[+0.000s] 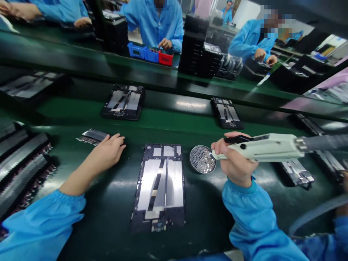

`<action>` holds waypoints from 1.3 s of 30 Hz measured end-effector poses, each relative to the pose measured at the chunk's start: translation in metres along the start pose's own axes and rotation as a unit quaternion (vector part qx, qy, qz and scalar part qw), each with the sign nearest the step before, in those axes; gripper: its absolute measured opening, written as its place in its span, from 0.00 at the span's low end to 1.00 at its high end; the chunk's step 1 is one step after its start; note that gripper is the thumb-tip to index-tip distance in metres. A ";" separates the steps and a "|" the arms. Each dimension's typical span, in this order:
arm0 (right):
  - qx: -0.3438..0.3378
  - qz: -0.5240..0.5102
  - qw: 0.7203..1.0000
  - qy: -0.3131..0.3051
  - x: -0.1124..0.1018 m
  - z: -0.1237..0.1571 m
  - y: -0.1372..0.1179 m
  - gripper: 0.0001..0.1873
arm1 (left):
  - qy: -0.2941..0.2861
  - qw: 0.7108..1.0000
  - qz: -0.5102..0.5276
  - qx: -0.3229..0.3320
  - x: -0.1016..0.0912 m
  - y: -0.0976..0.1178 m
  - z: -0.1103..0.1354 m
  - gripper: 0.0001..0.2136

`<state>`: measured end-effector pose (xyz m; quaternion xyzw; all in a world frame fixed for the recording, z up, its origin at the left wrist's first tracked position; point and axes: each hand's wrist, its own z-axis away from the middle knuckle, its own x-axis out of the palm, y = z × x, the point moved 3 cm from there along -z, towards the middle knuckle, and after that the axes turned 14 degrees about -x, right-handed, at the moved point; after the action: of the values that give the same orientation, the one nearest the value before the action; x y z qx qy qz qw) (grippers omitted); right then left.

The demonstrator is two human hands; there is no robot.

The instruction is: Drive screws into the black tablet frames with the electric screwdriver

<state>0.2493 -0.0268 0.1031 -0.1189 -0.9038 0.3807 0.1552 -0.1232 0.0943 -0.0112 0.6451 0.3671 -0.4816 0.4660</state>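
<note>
My right hand is wrapped round a pale electric screwdriver with a black lever. Its tip points left into a round dish of small screws, where a few loose screws lie over a plate full of holes. My left hand rests palm down with its fingers stretched out, beside a short strip of small dark parts; whether it touches the strip is hidden. Between both hands an opened tablet lies flat, its silvery battery panels and dark ribbon cables facing up.
More opened tablets lie behind, one left and one right. Stacked strips of parts fill the left side. Across a raised ledge, co-workers in blue sit near blue bins, a red bin and black stacked trays.
</note>
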 end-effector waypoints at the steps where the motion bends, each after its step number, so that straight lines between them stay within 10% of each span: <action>1: 0.009 0.000 1.000 0.007 -0.002 0.000 0.004 0.14 | 0.004 1.000 0.007 -0.005 -0.004 0.001 0.000 0.11; 8: 0.035 0.006 0.999 0.013 -0.016 0.004 0.026 0.13 | 0.013 0.953 0.268 -0.138 -0.028 0.065 -0.013 0.13; 16: 0.037 -0.013 0.999 0.014 -0.019 0.006 0.023 0.12 | -0.133 0.916 0.378 -0.026 0.030 0.160 -0.040 0.09; 39: 0.061 0.019 0.998 0.004 -0.023 0.015 0.041 0.11 | -0.044 0.951 0.164 0.260 0.047 0.178 -0.020 0.12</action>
<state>0.2691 -0.0160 0.0590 -0.1281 -0.8759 0.4374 0.1584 0.0594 0.0618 -0.0103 0.7732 0.0979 -0.5052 0.3705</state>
